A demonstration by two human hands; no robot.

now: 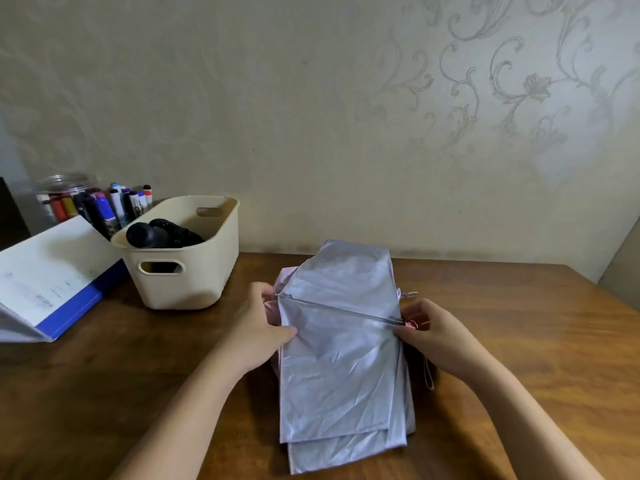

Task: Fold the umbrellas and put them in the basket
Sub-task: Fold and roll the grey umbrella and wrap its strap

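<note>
From my remote seat I see a brown wooden table point(138, 393) against a pale patterned wall. Nearest me lies the silvery umbrella point(339, 375), its canopy flattened into long pleats, probably so it can be rolled tight. The left hand point(258, 327) grips the cloth's left edge, thumb on top, and the right hand point(433, 336) pinches the right edge where a thin rib point(339, 309) ends, as I judge to line the fold along that rib. Further back on the left stands the cream basket point(194, 271), holding a black folded umbrella point(162, 233). Beside it are a blue binder point(52, 282) and markers point(114, 202).
</note>
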